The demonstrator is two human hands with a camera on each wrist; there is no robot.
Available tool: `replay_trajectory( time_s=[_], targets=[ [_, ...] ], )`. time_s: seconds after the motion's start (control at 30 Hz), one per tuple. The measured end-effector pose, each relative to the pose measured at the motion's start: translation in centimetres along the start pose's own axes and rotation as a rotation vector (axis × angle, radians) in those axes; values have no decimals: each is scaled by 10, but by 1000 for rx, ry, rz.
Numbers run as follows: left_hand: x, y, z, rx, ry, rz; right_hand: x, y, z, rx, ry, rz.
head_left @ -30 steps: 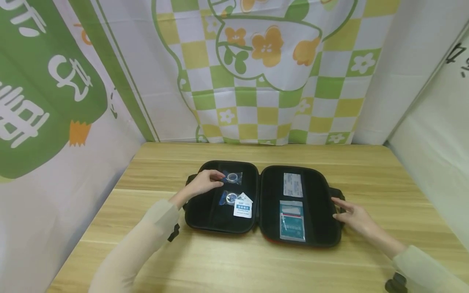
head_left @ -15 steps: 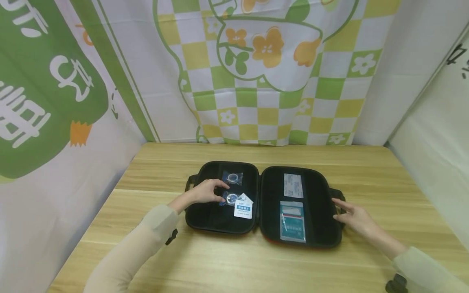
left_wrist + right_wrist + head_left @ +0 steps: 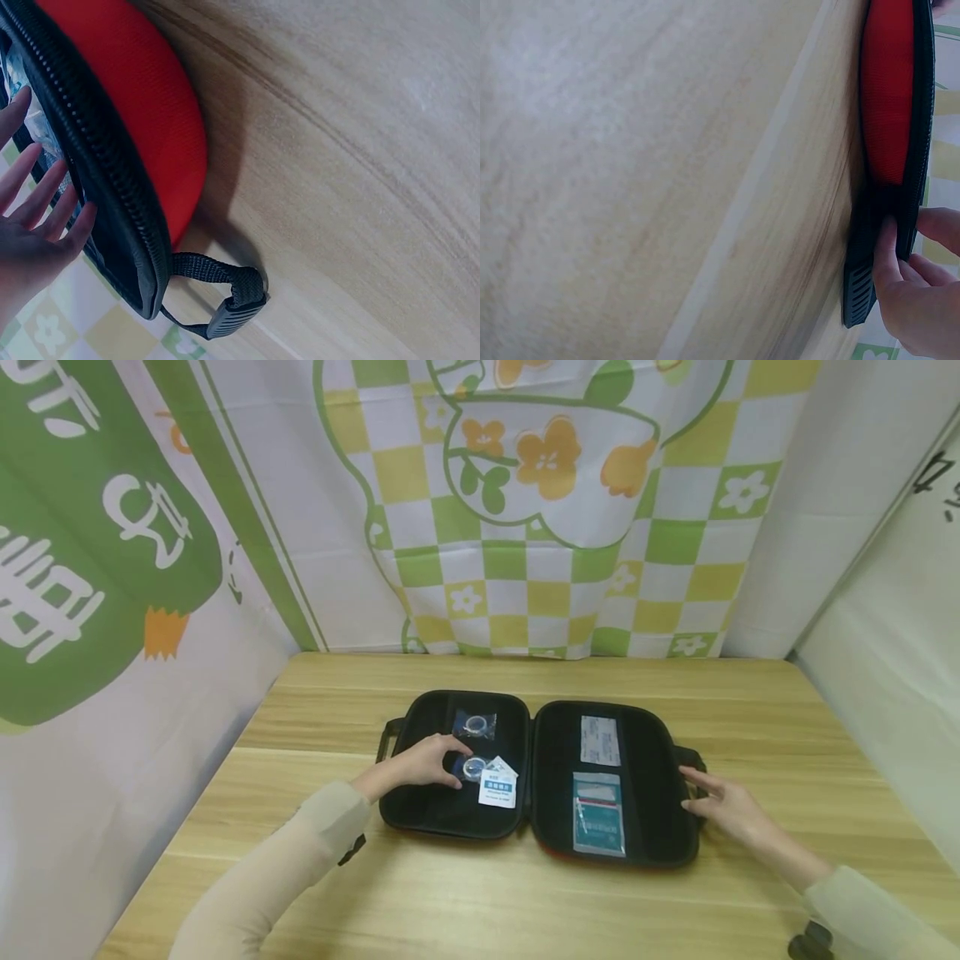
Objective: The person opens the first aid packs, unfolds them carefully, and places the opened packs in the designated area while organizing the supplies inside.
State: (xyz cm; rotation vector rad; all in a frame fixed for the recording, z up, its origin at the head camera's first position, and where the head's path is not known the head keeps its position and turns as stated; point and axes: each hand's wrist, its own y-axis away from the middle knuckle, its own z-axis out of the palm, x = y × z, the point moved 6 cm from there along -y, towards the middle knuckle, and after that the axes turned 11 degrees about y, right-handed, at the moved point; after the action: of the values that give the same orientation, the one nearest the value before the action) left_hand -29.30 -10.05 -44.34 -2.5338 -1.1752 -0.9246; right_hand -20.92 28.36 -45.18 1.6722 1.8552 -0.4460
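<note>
An open zip case (image 3: pixel 656 793), black inside and red outside, lies flat with its two halves side by side. My left hand (image 3: pixel 426 763) hovers over the left half, fingers spread, fingertips close to a bagged tape roll (image 3: pixel 474 767). A second bagged tape roll (image 3: pixel 476 725) lies farther back. White square alcohol pad sachets (image 3: pixel 497 787) lie beside the nearer roll. My right hand (image 3: pixel 726 802) pinches the right rim near a handle, with thumb and fingers on either side of the edge in the right wrist view. The right half holds a teal packet (image 3: pixel 597 822) and a white packet (image 3: pixel 599 741).
The case rests on a wooden table (image 3: pixel 480 910). A strap handle (image 3: pixel 244 289) sticks out from the case's left end. Behind the table hangs a checked, flowered cloth (image 3: pixel 517 560), and pale cloth walls stand at both sides.
My left hand has moved from the far tape roll toward me, to the nearer roll. My right hand stays at the case's rim, and the contents lie as before.
</note>
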Motion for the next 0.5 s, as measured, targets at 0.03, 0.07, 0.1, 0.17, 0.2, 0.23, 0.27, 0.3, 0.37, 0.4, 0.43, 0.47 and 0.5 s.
replay_trajectory(
  time_s=[0.03, 0.07, 0.1, 0.17, 0.2, 0.23, 0.27, 0.3, 0.37, 0.4, 0.43, 0.47, 0.5],
  targets=[
    [0, 0, 1, 1, -5, 4, 0, 0, 0, -6, -6, 0],
    [0, -1, 1, 0, -6, 4, 0, 0, 0, -9, -14, 1],
    [1, -1, 2, 2, -11, 9, 0, 0, 1, -13, -23, 1],
    [0, -1, 3, 2, -12, 1, 0, 1, 1, -19, -39, 1],
    [0, -1, 4, 1, -12, -7, 0, 1, 1, -21, -40, 0],
    [-1, -1, 5, 0, -12, -14, 0, 1, 1, -21, -41, -1],
    [-1, -1, 6, 0, -13, -18, 0, 1, 1, -21, -39, 0],
    [-2, -1, 7, 1, -14, -25, 0, 1, 1, -21, -35, 1],
    [-3, -1, 7, 5, -14, -37, -1, 2, 0, -17, -25, -1],
    [-4, -1, 7, 9, -14, -42, -1, 2, 0, -15, -21, -2],
    [-4, -2, 7, 13, -15, -43, -1, 2, 0, -17, -23, -3],
    [-3, -1, 6, 18, -15, -44, -1, 1, 0, -15, -22, -4],
    [-3, -2, 5, 21, -16, -45, -1, 1, 0, -14, -22, -4]
  ],
)
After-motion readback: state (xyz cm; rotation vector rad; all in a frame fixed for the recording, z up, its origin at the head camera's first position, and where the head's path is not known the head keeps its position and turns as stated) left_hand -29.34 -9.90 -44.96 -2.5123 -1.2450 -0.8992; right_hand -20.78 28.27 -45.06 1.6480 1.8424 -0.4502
